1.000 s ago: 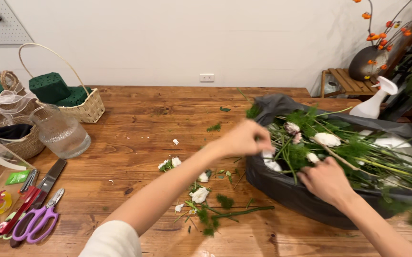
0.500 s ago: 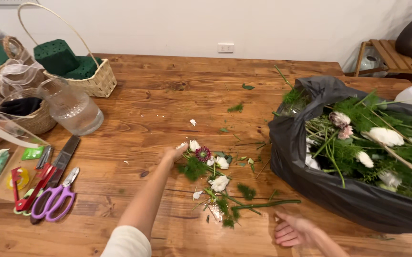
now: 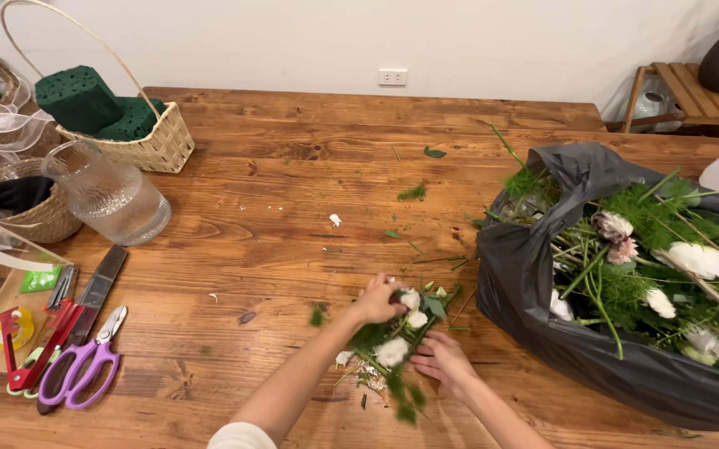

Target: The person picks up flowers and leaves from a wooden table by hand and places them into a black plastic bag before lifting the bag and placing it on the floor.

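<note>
Whereas half a second ago only the left hand (image 3: pixel 379 301) touched the loose flower scraps and the right hand (image 3: pixel 443 359) lay flat and apart at the near edge, both hands now close on the clump of cuttings (image 3: pixel 397 337) from opposite sides. The left hand is cupped, fingers curled over the far end of the clump; the right hand is half open, fingers pressed against the near right side, so the scraps are bracketed rather than lifted. Judged from this, the scattered bits are being gathered into one pile. The clump lies on the tabletop (image 3: pixel 293 208), just left of the black bag (image 3: pixel 534 274), which is full of green stems and white blooms. Its long axis runs diagonally, from far right near the bag toward the near edge; white heads sit mid-pile and leafy ends trail toward the viewer. Further left: purple scissors (image 3: pixel 85 370), red-handled cutters (image 3: pixel 35 341), a glass pitcher (image 3: pixel 114 195), and a wicker basket (image 3: pixel 160 141) holding green foam blocks.
</note>
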